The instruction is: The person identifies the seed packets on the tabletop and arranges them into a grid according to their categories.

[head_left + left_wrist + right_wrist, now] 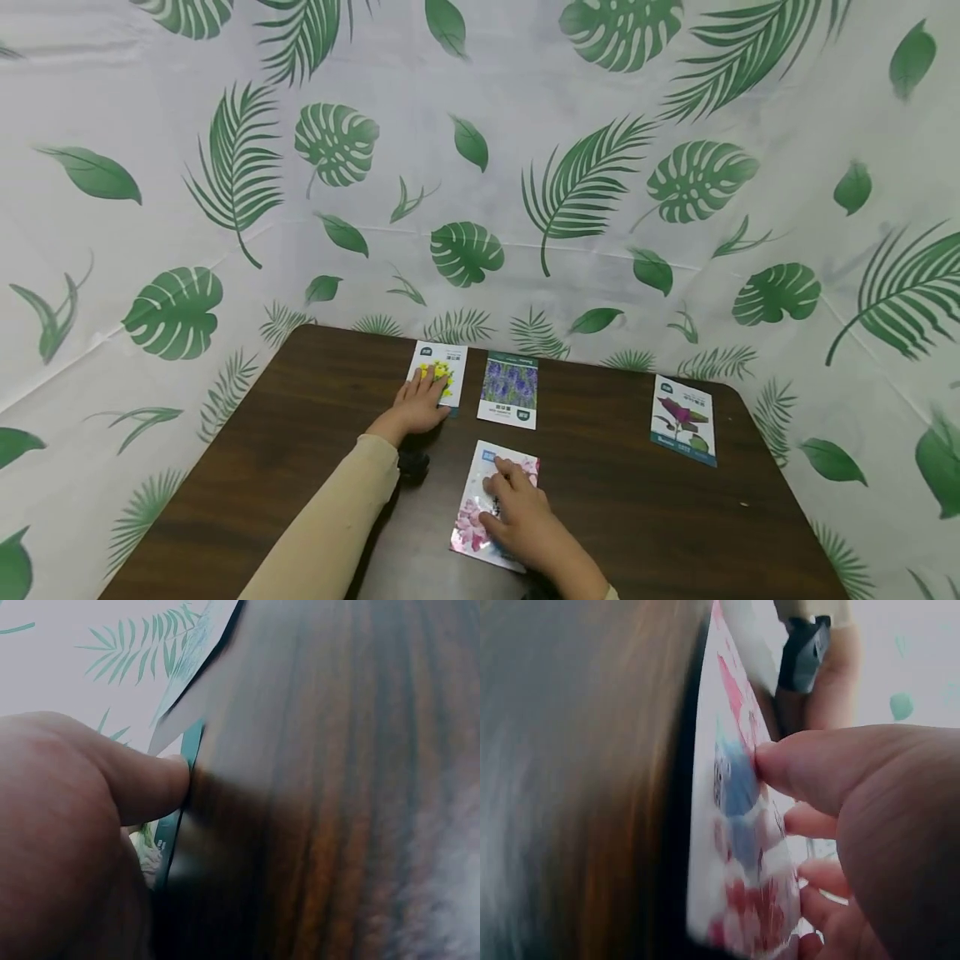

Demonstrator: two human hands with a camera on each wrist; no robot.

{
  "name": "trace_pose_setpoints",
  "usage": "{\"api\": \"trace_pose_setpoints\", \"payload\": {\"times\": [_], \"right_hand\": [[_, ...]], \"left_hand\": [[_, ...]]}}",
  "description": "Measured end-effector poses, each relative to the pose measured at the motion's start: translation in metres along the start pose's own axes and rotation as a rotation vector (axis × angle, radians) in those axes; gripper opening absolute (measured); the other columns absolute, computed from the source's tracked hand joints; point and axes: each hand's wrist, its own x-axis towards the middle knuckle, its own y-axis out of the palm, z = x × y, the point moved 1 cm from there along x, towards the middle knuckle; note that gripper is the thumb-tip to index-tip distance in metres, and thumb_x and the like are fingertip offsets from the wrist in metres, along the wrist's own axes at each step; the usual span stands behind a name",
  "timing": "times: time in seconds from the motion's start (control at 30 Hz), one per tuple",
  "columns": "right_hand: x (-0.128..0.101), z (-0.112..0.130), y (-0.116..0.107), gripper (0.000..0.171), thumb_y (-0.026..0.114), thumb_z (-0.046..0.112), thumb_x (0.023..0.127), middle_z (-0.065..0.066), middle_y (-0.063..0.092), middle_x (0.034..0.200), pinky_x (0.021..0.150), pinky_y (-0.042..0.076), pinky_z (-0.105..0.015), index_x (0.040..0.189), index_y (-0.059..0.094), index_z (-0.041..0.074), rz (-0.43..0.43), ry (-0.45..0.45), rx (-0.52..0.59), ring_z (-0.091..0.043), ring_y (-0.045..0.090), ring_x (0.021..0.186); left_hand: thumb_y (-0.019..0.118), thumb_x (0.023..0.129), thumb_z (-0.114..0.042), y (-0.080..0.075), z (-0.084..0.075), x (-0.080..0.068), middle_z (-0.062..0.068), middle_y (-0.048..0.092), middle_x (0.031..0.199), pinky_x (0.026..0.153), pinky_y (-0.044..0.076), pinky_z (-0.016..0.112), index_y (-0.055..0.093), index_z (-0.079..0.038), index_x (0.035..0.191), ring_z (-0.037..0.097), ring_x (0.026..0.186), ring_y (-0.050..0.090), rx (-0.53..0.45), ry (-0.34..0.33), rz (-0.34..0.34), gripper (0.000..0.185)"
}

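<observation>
Head view first: a dark wooden table point(637, 500) stands against a white backdrop printed with green leaves point(480, 167). Four seed packets lie on it. The left hand point(418, 406), in a beige sleeve point(330, 525), lies flat with straight fingers on the yellow-flower packet point(442, 371), at about 11 o'clock from the middle of the table. Just beside that packet, toward 3 o'clock, lies the purple-flower packet point(510, 390), untouched. Well apart at 2 o'clock, near the table's right edge, lies the red-leaf packet point(682, 419). The right hand point(525, 517) rests on the pink-flower packet point(491, 500) at 6 o'clock, close to the person, with fingers spread over its face and only lightly bent; the packet lies flat, tilted slightly clockwise. A small dark device point(412, 463) shows at the left wrist.

Left wrist view: the left hand point(67, 825) fills the 9 o'clock side, its thumb point(150, 784) extended with the tip at the teal edge of the yellow-flower packet point(184, 750), where it meets the table point(337, 787). The other fingers are hidden.

Right wrist view: the right hand point(885, 825) sits at 3 o'clock, its thumb point(795, 765) pressing on the face of the pink-flower packet point(739, 847), the remaining fingers lying along the packet below. The blurred table point(577, 787) covers the 9 o'clock half, and the left forearm's dark device point(804, 652) appears at 1 o'clock.
</observation>
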Motion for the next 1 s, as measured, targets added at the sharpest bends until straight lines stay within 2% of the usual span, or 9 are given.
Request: {"api": "trace_pose_setpoints", "payload": {"times": [0.07,0.13,0.23,0.4,0.6,0.67,0.8,0.9,1.0], "right_hand": [[0.003,0.006,0.004,0.042,0.079,0.032,0.100,-0.020,0.054,0.155,0.102,0.051,-0.072,0.135,0.066,0.011,0.012,-0.034,-0.022,-0.046,0.060,0.137],[0.008,0.013,0.008,0.046,0.078,0.032,0.101,-0.019,0.055,0.151,0.103,0.053,-0.070,0.141,0.067,0.012,0.019,-0.064,-0.041,-0.044,0.061,0.137],[0.016,0.020,0.011,0.053,0.076,0.030,0.102,-0.020,0.056,0.157,0.110,0.052,-0.068,0.151,0.065,0.013,0.036,-0.095,-0.051,-0.042,0.057,0.146],[0.026,0.030,0.008,0.059,0.071,0.018,0.101,-0.019,0.048,0.169,0.121,0.047,-0.061,0.159,0.059,0.013,0.129,-0.081,-0.020,-0.041,0.046,0.158],[0.034,0.040,0.013,0.079,0.066,0.011,0.095,-0.019,0.039,0.175,0.129,0.041,-0.054,0.169,0.039,0.005,0.227,-0.065,0.025,-0.035,0.038,0.164],[0.035,0.042,0.014,0.085,0.066,0.009,0.095,-0.018,0.042,0.174,0.131,0.037,-0.056,0.172,0.030,0.004,0.238,-0.068,0.060,-0.035,0.035,0.165],[0.037,0.032,0.019,0.062,0.066,0.001,0.094,-0.019,0.045,0.171,0.128,0.040,-0.056,0.155,0.055,0.002,0.179,-0.172,0.151,-0.041,0.037,0.163],[0.040,0.022,0.023,0.045,0.069,-0.001,0.094,-0.021,0.045,0.163,0.118,0.050,-0.049,0.138,0.070,0.008,0.133,-0.236,0.227,-0.041,0.046,0.152],[0.041,0.021,0.023,0.055,0.071,0.002,0.096,-0.019,0.046,0.159,0.123,0.044,-0.058,0.149,0.068,0.016,0.145,-0.246,0.238,-0.041,0.046,0.151]], "left_hand": [[0.051,0.115,-0.039,0.000,0.003,-0.001,0.014,-0.010,0.185,0.138,-0.005,0.062,0.014,-0.017,0.177,0.039,0.171,-0.017,0.030,-0.017,0.033,0.076],[0.051,0.115,-0.038,-0.001,0.007,-0.001,0.015,-0.010,0.185,0.138,-0.004,0.063,0.013,-0.017,0.177,0.040,0.171,-0.017,0.053,-0.027,0.043,0.076],[0.050,0.115,-0.039,-0.003,0.010,0.001,0.014,-0.009,0.185,0.138,-0.002,0.063,0.012,-0.018,0.178,0.040,0.171,-0.015,0.089,-0.029,0.034,0.076],[0.050,0.115,-0.041,-0.002,0.008,0.007,0.014,-0.010,0.185,0.138,-0.002,0.062,0.012,-0.020,0.178,0.040,0.171,-0.016,0.071,-0.007,0.030,0.076],[0.051,0.115,-0.042,0.004,0.003,0.009,0.011,-0.009,0.186,0.139,-0.001,0.061,0.014,-0.023,0.178,0.038,0.171,-0.015,0.063,-0.014,0.036,0.075],[0.051,0.115,-0.043,0.005,0.002,0.008,0.010,-0.008,0.186,0.139,-0.001,0.060,0.014,-0.023,0.178,0.037,0.172,-0.014,0.066,-0.016,0.027,0.075],[0.051,0.115,-0.042,0.006,0.000,0.008,0.011,-0.007,0.186,0.138,-0.001,0.061,0.015,-0.023,0.178,0.038,0.172,-0.014,0.056,-0.012,0.009,0.074],[0.052,0.115,-0.041,0.005,0.001,0.009,0.011,-0.007,0.186,0.138,-0.001,0.061,0.017,-0.022,0.177,0.038,0.172,-0.013,0.047,-0.019,0.000,0.075],[0.053,0.114,-0.041,0.003,0.003,0.008,0.011,-0.006,0.186,0.138,-0.001,0.061,0.017,-0.022,0.177,0.038,0.172,-0.013,0.040,-0.017,-0.007,0.075]]}}
